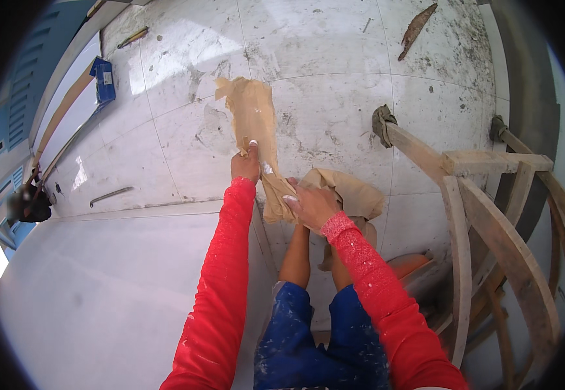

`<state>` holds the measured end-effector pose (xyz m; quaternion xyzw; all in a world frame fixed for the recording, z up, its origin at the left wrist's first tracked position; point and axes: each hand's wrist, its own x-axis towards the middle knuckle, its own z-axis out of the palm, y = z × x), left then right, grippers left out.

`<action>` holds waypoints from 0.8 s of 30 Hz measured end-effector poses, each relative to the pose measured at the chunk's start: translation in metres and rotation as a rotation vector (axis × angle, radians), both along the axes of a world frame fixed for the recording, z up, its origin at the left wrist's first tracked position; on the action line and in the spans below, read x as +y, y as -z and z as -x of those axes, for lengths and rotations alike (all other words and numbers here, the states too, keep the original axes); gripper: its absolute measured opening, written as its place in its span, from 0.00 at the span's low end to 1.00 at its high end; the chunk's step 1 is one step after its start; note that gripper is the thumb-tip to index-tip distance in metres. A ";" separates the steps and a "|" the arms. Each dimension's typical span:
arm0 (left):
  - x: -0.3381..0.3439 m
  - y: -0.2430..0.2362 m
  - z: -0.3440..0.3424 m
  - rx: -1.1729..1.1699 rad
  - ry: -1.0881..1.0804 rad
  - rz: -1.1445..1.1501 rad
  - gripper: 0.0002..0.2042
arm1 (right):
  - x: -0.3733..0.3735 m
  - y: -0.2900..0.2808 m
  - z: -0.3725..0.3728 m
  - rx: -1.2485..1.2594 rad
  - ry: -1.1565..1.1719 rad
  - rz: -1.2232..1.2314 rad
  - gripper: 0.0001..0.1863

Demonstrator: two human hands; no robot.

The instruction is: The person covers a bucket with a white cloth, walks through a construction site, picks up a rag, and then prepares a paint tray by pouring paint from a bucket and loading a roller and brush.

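A long, crumpled strip of brown paper (254,110) with ragged edges and white smears stretches across the tiled floor in front of me. My left hand (246,164) grips its left edge near the middle, thumb pressed on top. Lower down and to the right, my right hand (313,205) pinches the near end of the same strip. Another folded sheet of brown paper (354,194) spreads behind my right hand and hangs by my legs; whether it joins the strip is hidden.
A wooden frame stand (471,164) with cloth-wrapped feet rises on the right. A blue box (104,82), a bent metal rod (111,195) and a slim yellow-and-black tool (133,37) lie left. A torn brown scrap (418,30) sits far right. A white wall-like surface (113,279) borders me left.
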<state>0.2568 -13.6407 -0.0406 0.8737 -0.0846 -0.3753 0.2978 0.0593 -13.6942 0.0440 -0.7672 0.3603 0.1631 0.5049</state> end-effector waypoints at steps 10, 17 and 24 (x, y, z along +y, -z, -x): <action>-0.010 0.031 0.040 0.170 0.034 -0.381 0.28 | 0.013 -0.037 0.010 0.252 -0.041 0.017 0.20; 0.002 0.061 0.059 0.131 -0.106 -0.525 0.27 | 0.031 -0.040 0.015 0.284 -0.033 0.193 0.17; -0.021 0.092 0.059 0.186 0.014 -0.448 0.26 | 0.023 -0.052 0.013 0.362 0.120 0.103 0.18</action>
